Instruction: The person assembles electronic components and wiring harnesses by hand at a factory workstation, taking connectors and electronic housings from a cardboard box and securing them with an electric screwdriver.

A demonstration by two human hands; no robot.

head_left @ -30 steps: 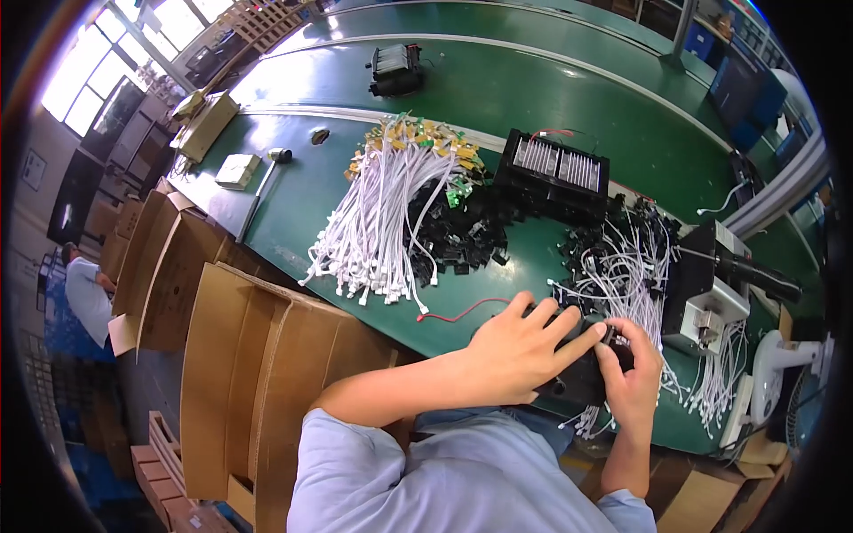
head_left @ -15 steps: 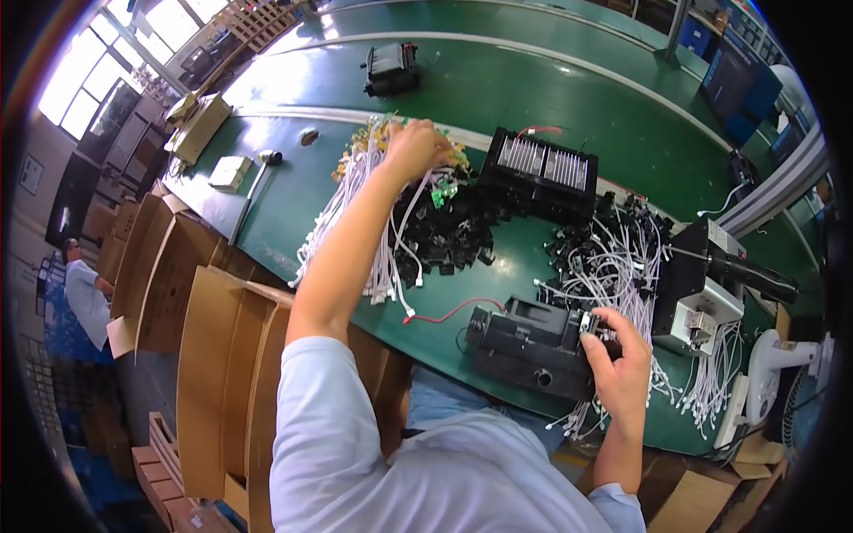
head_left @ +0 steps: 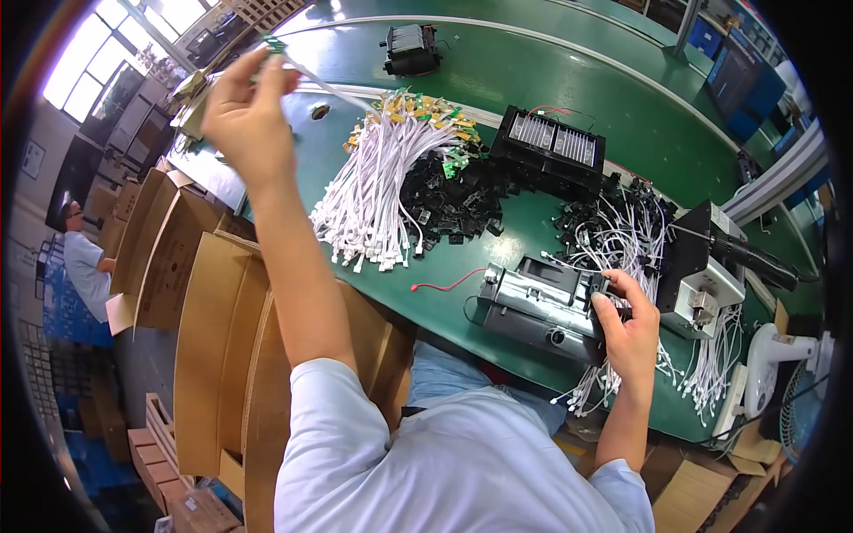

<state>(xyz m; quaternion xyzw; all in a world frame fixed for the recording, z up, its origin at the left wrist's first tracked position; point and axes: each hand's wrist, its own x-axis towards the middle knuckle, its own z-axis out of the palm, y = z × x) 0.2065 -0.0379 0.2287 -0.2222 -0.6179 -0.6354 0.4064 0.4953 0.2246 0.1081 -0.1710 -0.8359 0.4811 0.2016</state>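
Observation:
Raised at the left, my left hand (head_left: 251, 120) pinches a small green circuit board (head_left: 274, 43) between thumb and fingers. Its white cable (head_left: 330, 87) stretches back toward a heap of white cables (head_left: 373, 191) with yellow and green ends. My right hand (head_left: 631, 324) grips the right end of a black plastic housing (head_left: 542, 330) at the near edge of the bench. From that housing's left side trails a red wire (head_left: 449, 284). Small black plastic parts (head_left: 453, 195) lie piled beside the cable heap.
Behind stands a black unit with metal fins (head_left: 553, 147); a similar unit (head_left: 410, 49) sits farther back. To the right are tangled white cables (head_left: 613, 235), a black-and-grey device (head_left: 702, 275) and a white fan (head_left: 773, 364). Cardboard boxes (head_left: 209, 355) line the left side. A person (head_left: 86, 266) is far left.
My left hand has lifted from the cable heap up and leftward, pulling out a green board with its cable. My right hand stays on the housing, which is tilted differently.

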